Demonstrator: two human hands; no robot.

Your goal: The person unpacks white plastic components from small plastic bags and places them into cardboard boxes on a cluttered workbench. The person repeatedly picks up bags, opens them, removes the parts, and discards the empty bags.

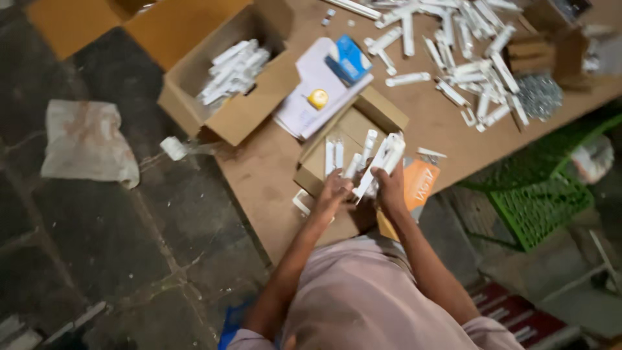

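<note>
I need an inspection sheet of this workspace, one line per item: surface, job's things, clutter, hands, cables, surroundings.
Surface: brown board table, crowded.
Job's things: bundle of white plastic strips above a small open cardboard box.
Clutter: loose white plastic pieces, large cardboard box of white pieces, blue carton, round yellow object, orange packet.
Hands: left hand touches the bundle's lower end; right hand grips it.
Cables: nothing seen.
Surroundings: dark stone floor, crumpled white cloth, green plastic crate.
</note>
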